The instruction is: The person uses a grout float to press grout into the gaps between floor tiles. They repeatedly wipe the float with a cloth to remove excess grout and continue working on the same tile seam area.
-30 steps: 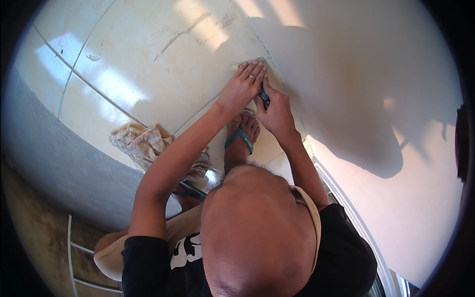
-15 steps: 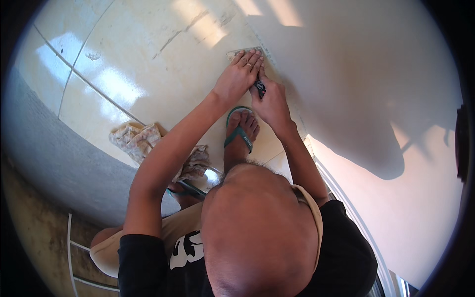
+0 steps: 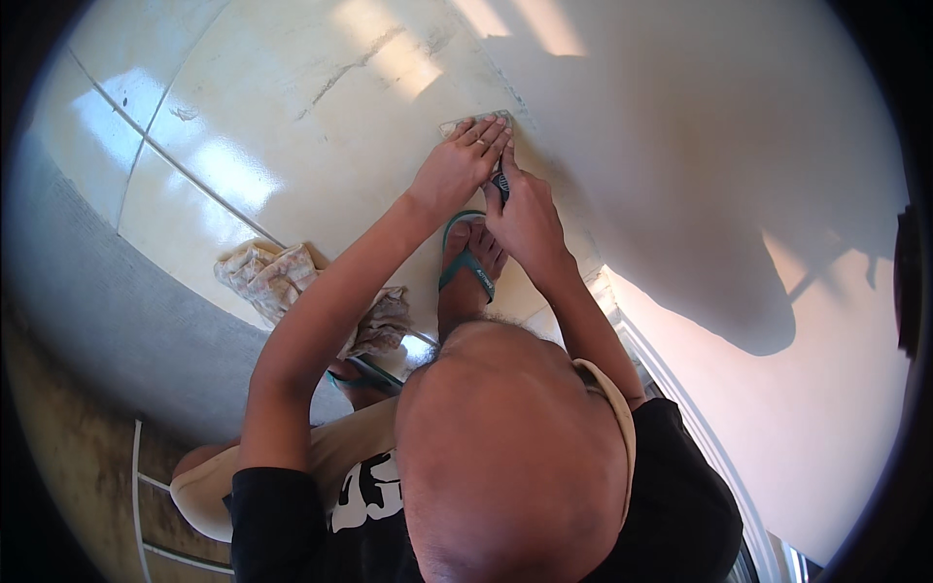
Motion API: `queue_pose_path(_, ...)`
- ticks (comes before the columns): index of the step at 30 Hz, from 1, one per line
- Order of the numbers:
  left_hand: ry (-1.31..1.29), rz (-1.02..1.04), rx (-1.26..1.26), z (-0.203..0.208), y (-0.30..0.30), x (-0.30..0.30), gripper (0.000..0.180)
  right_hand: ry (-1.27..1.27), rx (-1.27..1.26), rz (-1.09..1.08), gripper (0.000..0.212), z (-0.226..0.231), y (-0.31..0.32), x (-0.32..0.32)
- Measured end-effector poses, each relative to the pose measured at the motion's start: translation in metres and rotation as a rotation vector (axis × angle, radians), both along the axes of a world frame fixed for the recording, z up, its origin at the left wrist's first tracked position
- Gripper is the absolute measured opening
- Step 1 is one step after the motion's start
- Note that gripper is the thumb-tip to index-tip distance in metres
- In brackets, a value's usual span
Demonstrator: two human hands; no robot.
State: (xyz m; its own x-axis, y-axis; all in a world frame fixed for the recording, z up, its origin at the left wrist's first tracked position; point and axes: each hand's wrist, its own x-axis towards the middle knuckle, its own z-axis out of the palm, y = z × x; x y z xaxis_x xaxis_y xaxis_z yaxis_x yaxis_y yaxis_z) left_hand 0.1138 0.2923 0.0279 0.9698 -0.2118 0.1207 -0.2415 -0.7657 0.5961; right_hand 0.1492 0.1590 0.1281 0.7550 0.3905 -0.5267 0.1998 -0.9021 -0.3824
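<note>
My right hand (image 3: 528, 216) is wrapped around the black handle of a scraper (image 3: 501, 183), its index finger pointing forward along the tool. The scraper's wide flat blade lies on the pale floor tile close to the foot of the wall. Across the top of the blade rest the outstretched fingers of my left hand (image 3: 449, 177), pressing side by side and hiding most of it. Just behind my hands is my foot in a green flip-flop (image 3: 468, 272).
A crumpled patterned cloth (image 3: 267, 277) lies on the tiles left of my foot, partly behind my left forearm. The white wall (image 3: 680, 194) rises on the right, and a grey ledge (image 3: 146, 301) curves along the left. Dark smears (image 3: 355, 68) mark the tile ahead.
Both hands and the scraper have slid a short way back toward me along the wall's foot. The cloth and my feet stay where they were.
</note>
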Motion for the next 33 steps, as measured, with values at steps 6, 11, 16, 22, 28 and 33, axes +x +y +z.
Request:
queue_pose_path(6,0.001,0.026,-0.137,-0.005,-0.004,-0.001,0.058,0.081,-0.079,-0.026,0.07,0.002,0.009,-0.001)
queue_pose_path(11,-0.018,-0.025,-0.177,-0.005,0.01,0.01,0.056,0.062,-0.055,-0.045,0.07,0.004,0.021,0.001)
queue_pose_path(16,0.023,-0.034,-0.225,-0.003,0.019,0.026,0.054,0.084,-0.035,-0.102,0.07,0.013,0.035,0.01)
queue_pose_path(22,-0.015,-0.016,-0.248,-0.001,0.015,0.021,0.049,0.097,-0.044,-0.132,0.06,0.014,0.032,0.007)
queue_pose_path(28,-0.012,-0.023,-0.264,0.0,0.01,0.021,0.046,0.058,0.002,-0.192,0.044,0.017,0.028,0.004)
queue_pose_path(33,0.023,0.04,-0.28,0.0,0.012,0.016,0.049,0.047,0.046,-0.144,0.049,0.012,0.027,0.005)
